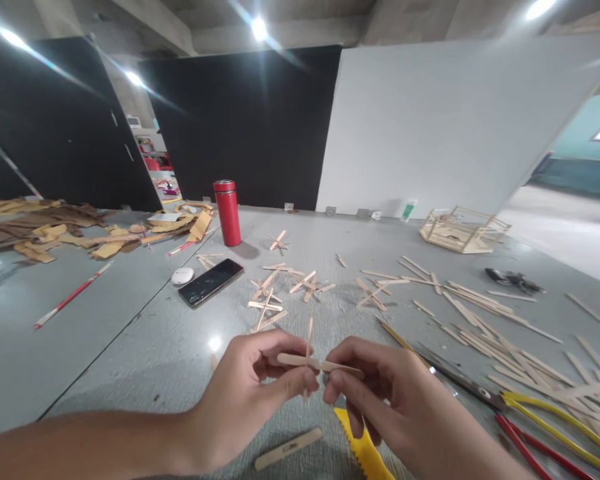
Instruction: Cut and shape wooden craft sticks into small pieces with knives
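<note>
Between thumb and fingers, my left hand (pixel 265 373) pinches a small cross of wooden craft sticks (pixel 291 360), one piece standing upright through the other. My right hand (pixel 367 383) grips a short craft stick (pixel 344 369), its end meeting the cross at the middle. Whether the two pieces are joined there I cannot tell. Below my hands lies a loose craft stick (pixel 289 449) with a dark mark on it. A yellow serrated piece (pixel 363 448) is partly hidden under my right hand. Several crossed-stick pieces (pixel 267 303) rest on the table beyond my fingers.
A red flask (pixel 227 213), a phone (pixel 211 283) and a white round case (pixel 183 276) stand left of centre. To the right are yellow-handled scissors (pixel 500 400), red-handled pliers (pixel 523 443), many loose sticks (pixel 500 347) and a stick frame (pixel 463 230). Leather-like scraps (pixel 107 240) lie left.
</note>
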